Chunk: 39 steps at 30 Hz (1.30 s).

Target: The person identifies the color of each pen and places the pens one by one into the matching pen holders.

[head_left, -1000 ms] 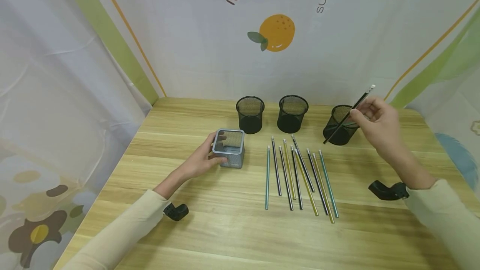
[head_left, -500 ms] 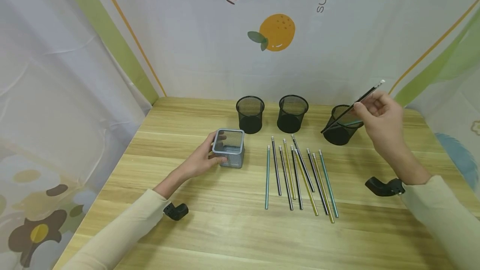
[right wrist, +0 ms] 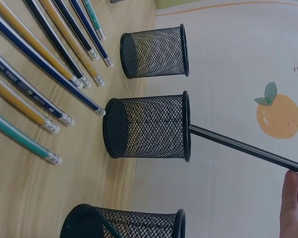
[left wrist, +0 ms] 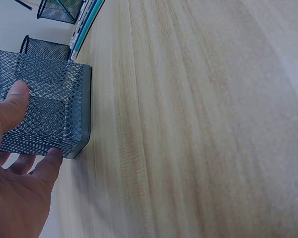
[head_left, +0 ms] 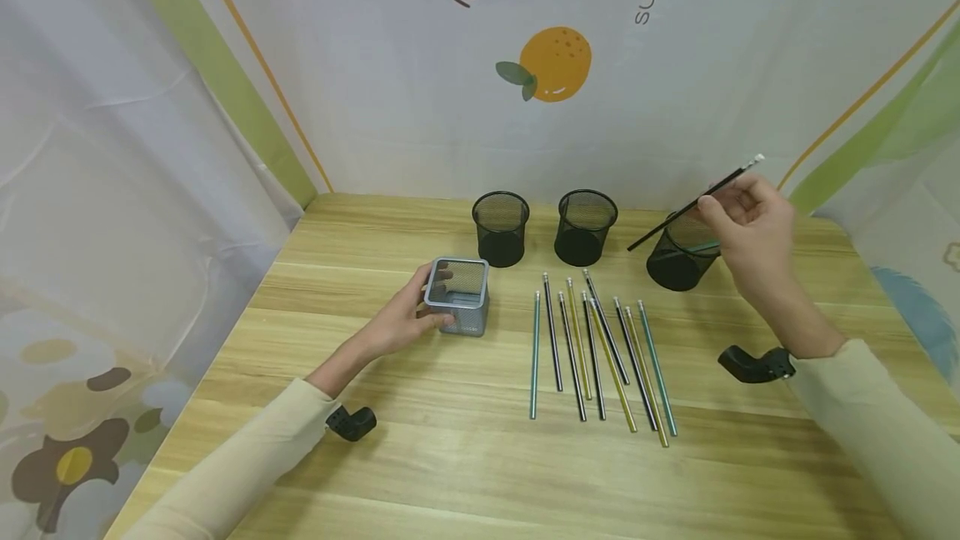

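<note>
My left hand [head_left: 401, 323] holds a grey square mesh pen holder [head_left: 468, 319] standing on the table, thumb at its near side and fingers behind it. In the left wrist view the thumb lies on the mesh of this pen holder [left wrist: 54, 119]. My right hand [head_left: 761, 236] pinches a dark pencil [head_left: 663, 226], tilted, white eraser end up. Behind it stands the right-hand black round mesh pen holder [head_left: 675, 272], with a teal pencil [head_left: 701, 247] leaning inside. In the right wrist view the held pencil [right wrist: 243, 147] overlaps the middle pen holder's rim [right wrist: 187, 126].
Two more black mesh pen holders, left [head_left: 501, 248] and middle [head_left: 580, 247], stand at the back of the wooden table [head_left: 450, 457]. Several dark, yellow and teal pencils [head_left: 536, 357] lie in front of them. A white printed curtain [head_left: 412, 107] hangs behind.
My right hand went slightly up and right, then back left; the pencil's lower tip now points further left, beyond the right pen holder. The left hand has not moved.
</note>
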### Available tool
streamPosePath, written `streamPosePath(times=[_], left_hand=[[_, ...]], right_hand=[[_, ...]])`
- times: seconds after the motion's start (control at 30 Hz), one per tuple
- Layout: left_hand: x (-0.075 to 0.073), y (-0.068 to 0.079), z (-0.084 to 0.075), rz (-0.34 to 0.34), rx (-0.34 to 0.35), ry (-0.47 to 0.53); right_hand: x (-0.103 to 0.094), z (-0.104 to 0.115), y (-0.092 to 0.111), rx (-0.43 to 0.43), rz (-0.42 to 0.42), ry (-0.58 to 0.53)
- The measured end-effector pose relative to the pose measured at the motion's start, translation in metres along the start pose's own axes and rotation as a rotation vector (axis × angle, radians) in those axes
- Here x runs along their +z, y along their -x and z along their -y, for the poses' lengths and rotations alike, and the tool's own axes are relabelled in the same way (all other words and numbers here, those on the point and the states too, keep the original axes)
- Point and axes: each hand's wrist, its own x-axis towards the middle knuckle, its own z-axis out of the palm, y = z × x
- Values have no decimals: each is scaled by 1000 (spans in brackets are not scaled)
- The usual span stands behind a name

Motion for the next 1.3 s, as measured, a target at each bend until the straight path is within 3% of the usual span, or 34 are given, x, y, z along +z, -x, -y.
streamPosePath(times=[0.53,1.3], left_hand=[[0,0,0,3,-4,14],[1,0,1,-3,4,0]], right_hand=[[11,-5,-9,-53,62,15],[32,-19,-23,-110,55,146]])
